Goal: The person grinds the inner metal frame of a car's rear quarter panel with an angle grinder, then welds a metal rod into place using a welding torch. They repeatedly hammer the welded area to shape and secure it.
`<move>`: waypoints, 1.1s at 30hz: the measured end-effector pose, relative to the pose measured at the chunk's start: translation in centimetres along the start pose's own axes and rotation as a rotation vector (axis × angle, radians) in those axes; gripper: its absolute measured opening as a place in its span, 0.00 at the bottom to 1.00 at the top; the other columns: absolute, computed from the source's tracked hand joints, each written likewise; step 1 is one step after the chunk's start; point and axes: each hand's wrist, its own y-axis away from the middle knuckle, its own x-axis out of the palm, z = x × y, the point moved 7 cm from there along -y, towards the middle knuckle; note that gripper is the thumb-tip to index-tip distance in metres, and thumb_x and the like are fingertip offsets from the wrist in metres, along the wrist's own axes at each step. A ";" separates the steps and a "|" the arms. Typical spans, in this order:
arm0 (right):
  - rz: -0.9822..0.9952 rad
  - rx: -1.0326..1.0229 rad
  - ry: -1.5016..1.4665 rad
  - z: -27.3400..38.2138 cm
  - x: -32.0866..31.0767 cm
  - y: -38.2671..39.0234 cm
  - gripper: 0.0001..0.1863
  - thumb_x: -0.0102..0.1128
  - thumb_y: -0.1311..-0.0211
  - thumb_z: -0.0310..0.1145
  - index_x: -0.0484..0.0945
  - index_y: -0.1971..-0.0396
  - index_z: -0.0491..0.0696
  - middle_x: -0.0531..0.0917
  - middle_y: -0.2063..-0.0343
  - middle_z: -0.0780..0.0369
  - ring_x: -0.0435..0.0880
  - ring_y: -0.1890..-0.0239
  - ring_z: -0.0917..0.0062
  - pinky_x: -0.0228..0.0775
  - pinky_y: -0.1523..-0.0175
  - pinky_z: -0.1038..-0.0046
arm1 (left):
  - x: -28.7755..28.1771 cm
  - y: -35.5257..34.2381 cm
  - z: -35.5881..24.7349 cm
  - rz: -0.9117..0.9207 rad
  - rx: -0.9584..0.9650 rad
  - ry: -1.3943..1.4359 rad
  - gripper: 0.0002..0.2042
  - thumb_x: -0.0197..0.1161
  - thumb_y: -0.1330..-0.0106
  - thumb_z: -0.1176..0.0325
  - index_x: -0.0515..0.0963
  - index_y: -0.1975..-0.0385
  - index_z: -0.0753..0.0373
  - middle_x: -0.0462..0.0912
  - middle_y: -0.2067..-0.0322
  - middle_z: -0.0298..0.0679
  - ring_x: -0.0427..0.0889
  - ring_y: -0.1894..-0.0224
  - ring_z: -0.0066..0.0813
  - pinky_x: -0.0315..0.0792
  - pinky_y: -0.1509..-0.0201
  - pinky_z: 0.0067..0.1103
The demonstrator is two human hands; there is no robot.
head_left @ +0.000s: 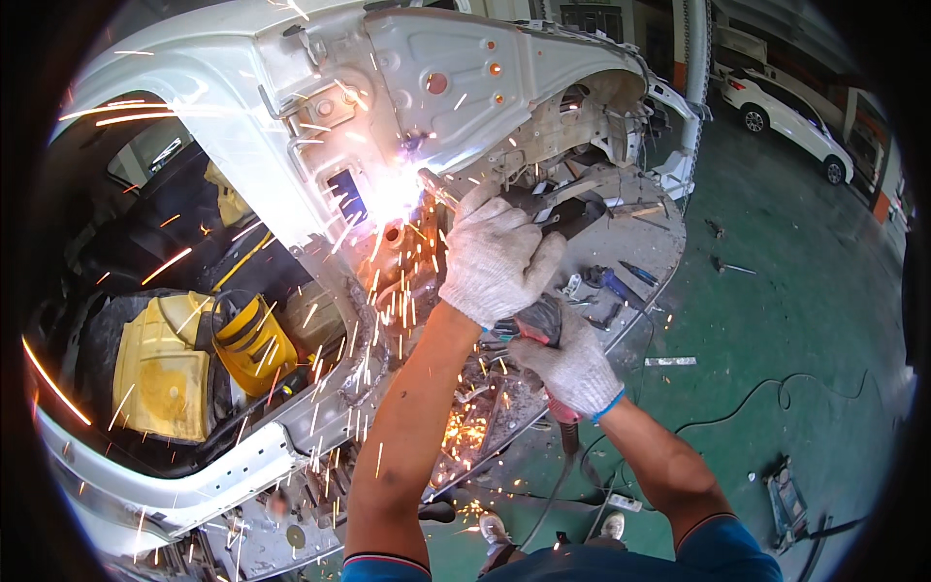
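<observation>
My left hand [495,257], in a white knitted glove, is closed round the front of a welding torch [439,189]. The nozzle points up and left at a dazzling arc on the car body's pillar [335,107]. Glare hides the exact spot under the tip. Lower and to the right, my right hand [577,369], gloved alike, grips the torch's red and black rear part, and a thick dark cable [569,441] hangs from it. Sparks spray down past my left forearm. A rectangular opening [347,197] sits in the metal beside the arc.
Tools lie on the grey platform [655,228] right of my hands. Behind the door opening are yellow plastic parts [165,369]. A thin cable [718,420] crosses the green floor [756,330]. A jack-like tool [786,500] lies at lower right; a white car [790,121] stands far right.
</observation>
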 end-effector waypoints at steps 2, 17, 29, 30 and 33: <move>-0.011 -0.034 0.026 0.3 -0.2 0.2 0.34 0.78 0.43 0.33 0.77 0.38 0.40 0.88 0.55 0.57 0.84 0.53 0.75 0.78 0.43 0.67 | 0.0 -0.1 0.1 -0.003 -0.010 0.017 0.16 0.68 0.37 0.56 0.83 0.85 0.57 0.80 0.80 0.37 0.82 0.67 0.38 0.74 0.38 0.37; 0.022 -0.070 -0.033 -3.4 -1.7 0.9 0.26 0.78 0.41 0.31 0.79 0.44 0.40 0.89 0.53 0.60 0.84 0.51 0.77 0.77 0.40 0.68 | 1.1 0.3 -2.0 0.004 -0.069 0.069 0.15 0.71 0.39 0.57 0.84 0.84 0.58 0.80 0.80 0.39 0.83 0.65 0.40 0.71 0.29 0.42; 0.091 -0.064 -0.091 -1.9 -0.7 -1.0 0.22 0.74 0.40 0.30 0.79 0.47 0.43 0.84 0.62 0.65 0.81 0.62 0.82 0.79 0.53 0.72 | 0.5 0.0 -0.3 -0.107 -0.008 0.030 0.14 0.73 0.42 0.60 0.80 0.87 0.57 0.78 0.80 0.38 0.80 0.70 0.39 0.75 0.44 0.38; 0.092 -0.041 -0.085 -2.1 -0.7 -1.0 0.22 0.74 0.40 0.30 0.79 0.47 0.43 0.84 0.63 0.65 0.81 0.64 0.82 0.79 0.56 0.72 | 0.6 0.0 -0.2 -0.095 -0.014 0.017 0.14 0.73 0.42 0.60 0.81 0.87 0.57 0.79 0.80 0.38 0.80 0.70 0.39 0.75 0.43 0.38; 0.099 -0.027 -0.112 -2.3 -0.9 -1.2 0.22 0.73 0.40 0.28 0.78 0.47 0.42 0.84 0.66 0.65 0.83 0.69 0.82 0.79 0.64 0.72 | 0.8 0.0 -0.2 -0.061 -0.035 0.006 0.13 0.73 0.42 0.61 0.82 0.85 0.57 0.81 0.79 0.38 0.82 0.68 0.39 0.74 0.39 0.40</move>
